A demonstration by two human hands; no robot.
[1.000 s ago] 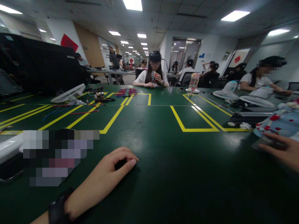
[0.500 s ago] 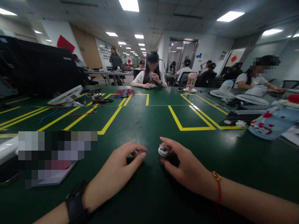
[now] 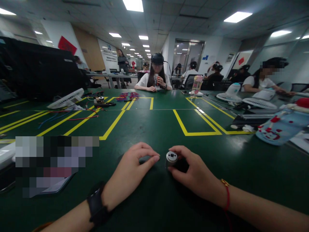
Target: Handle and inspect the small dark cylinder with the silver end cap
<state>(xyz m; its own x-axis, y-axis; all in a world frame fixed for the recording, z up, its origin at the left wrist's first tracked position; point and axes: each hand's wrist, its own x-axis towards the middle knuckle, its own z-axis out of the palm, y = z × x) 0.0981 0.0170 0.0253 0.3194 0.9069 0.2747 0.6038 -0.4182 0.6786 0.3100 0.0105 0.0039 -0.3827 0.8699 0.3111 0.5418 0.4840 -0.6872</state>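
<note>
A small silver cylindrical motor [image 3: 171,156] stands upright in the middle, its round end with a shaft hub and small holes facing up. My right hand [image 3: 193,167] grips its side between thumb and fingers. The motor's lower part is dark, and I cannot tell whether it touches the table. Just left of it is my left hand [image 3: 137,167], thumb and index fingertips pressed together in a pinch. Whatever that pinch holds, if anything, is too small to make out. A small gap separates those fingertips from the motor.
The green table [image 3: 145,129] carries yellow tape lines. A blurred-out item [image 3: 55,164] lies at left. Farther back are a white fan [image 3: 66,98], tangled wires [image 3: 127,96] and a pink bottle [image 3: 197,84]. At right stands a blue cup [image 3: 280,125]. A person [image 3: 154,77] sits opposite.
My left hand has moved right, closer to the motor, still pinched. The motor in my right hand has shifted slightly right, and its top face shows more clearly.
</note>
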